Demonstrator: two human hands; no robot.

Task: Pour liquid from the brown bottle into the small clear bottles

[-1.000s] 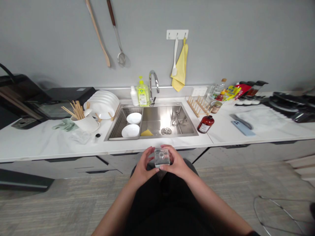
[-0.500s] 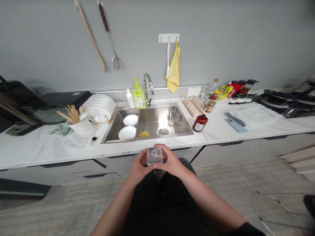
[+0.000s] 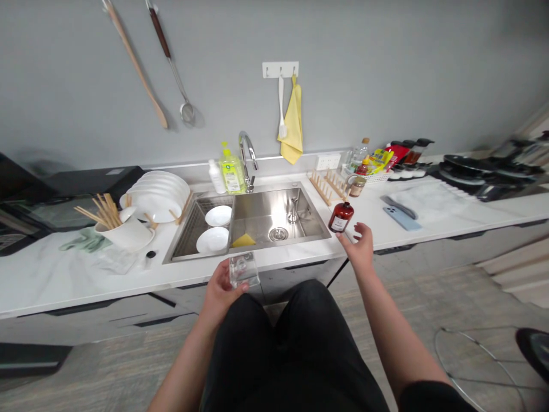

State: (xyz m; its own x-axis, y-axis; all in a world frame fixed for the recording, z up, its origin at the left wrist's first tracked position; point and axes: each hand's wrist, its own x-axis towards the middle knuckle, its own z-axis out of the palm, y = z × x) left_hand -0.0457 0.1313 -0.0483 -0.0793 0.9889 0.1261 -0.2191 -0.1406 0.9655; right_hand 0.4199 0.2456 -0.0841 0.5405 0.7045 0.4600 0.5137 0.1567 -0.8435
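My left hand (image 3: pixel 225 284) is closed around a small square clear glass bottle (image 3: pixel 244 270), held in front of the counter's edge near the sink. Its round neck faces up toward me. To the right, my right hand (image 3: pixel 358 243) is open with thumb and fingers apart, just in front of a dark red-brown bottle (image 3: pixel 341 217) with a white label. That bottle stands upright beside the sink's right rim. Whether the thumb touches it I cannot tell. On the counter to the left lies a small black cap (image 3: pixel 151 254), beside crumpled clear plastic (image 3: pixel 115 260).
The steel sink (image 3: pixel 300 240) holds two white bowls (image 3: pixel 213 239) and a yellow sponge (image 3: pixel 244 240). Left stand white plates (image 3: pixel 160 197) and a white container of chopsticks (image 3: pixel 128 233). Green soap (image 3: pixel 233 174) stands behind. A wooden rack (image 3: pixel 328 186) and a blue phone (image 3: pixel 402 218) are right.
My right hand has let go of the glass bottle and moved right, to the red-brown bottle. My left hand has shifted left, still holding the glass bottle. The view has turned slightly right.
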